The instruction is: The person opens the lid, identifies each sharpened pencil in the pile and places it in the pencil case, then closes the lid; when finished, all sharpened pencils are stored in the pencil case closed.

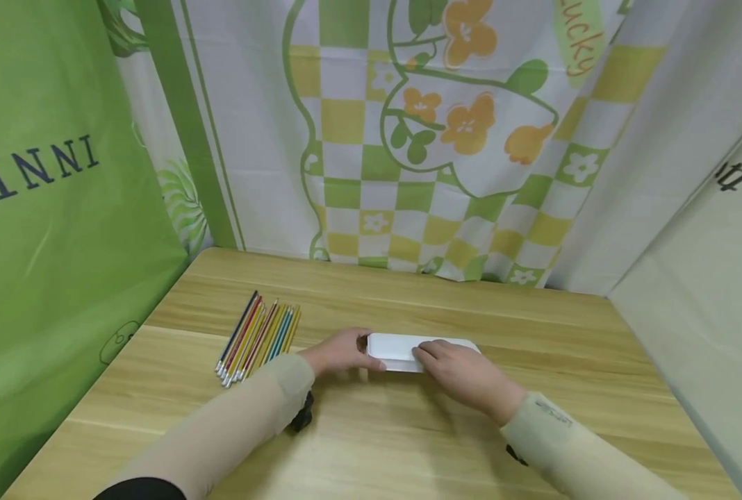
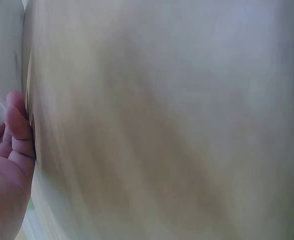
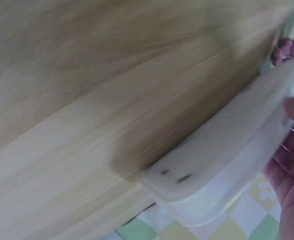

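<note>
White box (image 1: 392,345): left hand (image 1: 343,349), right hand (image 1: 461,371) gripping edges (pencils (image 1: 261,339) apart).

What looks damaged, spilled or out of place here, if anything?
Nothing looks spilled; the pencils lie side by side. Two dark marks near one end stand out on the otherwise plain white box in the right wrist view; whether they're damage is unclear.

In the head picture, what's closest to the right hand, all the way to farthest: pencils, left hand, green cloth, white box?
1. White box: touching the right hand.
2. Left hand: at the box's left end.
3. Pencils: lying farther left, beyond the left hand.
4. Green cloth: hanging at the far left.
</note>
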`<action>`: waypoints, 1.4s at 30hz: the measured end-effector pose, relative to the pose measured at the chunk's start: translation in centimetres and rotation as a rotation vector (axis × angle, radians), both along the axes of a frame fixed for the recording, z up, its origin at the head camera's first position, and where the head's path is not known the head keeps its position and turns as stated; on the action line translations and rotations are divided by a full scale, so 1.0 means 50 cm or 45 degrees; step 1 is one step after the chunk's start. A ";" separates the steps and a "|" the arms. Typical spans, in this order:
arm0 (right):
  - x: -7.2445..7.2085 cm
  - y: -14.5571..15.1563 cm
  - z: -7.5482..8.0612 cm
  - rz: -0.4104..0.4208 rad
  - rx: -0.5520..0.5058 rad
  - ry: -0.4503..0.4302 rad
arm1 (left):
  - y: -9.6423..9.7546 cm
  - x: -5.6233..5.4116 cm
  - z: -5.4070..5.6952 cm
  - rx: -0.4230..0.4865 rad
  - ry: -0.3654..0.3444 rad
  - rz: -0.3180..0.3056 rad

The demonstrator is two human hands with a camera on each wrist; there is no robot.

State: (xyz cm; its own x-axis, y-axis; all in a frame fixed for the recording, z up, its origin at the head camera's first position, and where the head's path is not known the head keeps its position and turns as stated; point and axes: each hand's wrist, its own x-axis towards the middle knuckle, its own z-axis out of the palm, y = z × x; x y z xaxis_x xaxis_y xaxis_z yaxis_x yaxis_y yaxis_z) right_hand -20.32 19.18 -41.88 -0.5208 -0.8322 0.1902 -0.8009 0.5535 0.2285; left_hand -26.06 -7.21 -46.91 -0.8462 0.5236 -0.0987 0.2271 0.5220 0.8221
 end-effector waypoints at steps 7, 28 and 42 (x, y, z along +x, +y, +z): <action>-0.008 0.003 -0.010 0.064 0.118 0.128 | -0.008 -0.011 0.001 -0.055 -0.001 0.030; -0.038 0.015 -0.005 0.041 -0.180 -0.005 | -0.015 0.010 -0.013 -0.166 0.065 0.020; -0.092 -0.008 0.016 -0.330 -0.627 -0.074 | 0.003 0.028 -0.022 -0.200 0.251 -0.034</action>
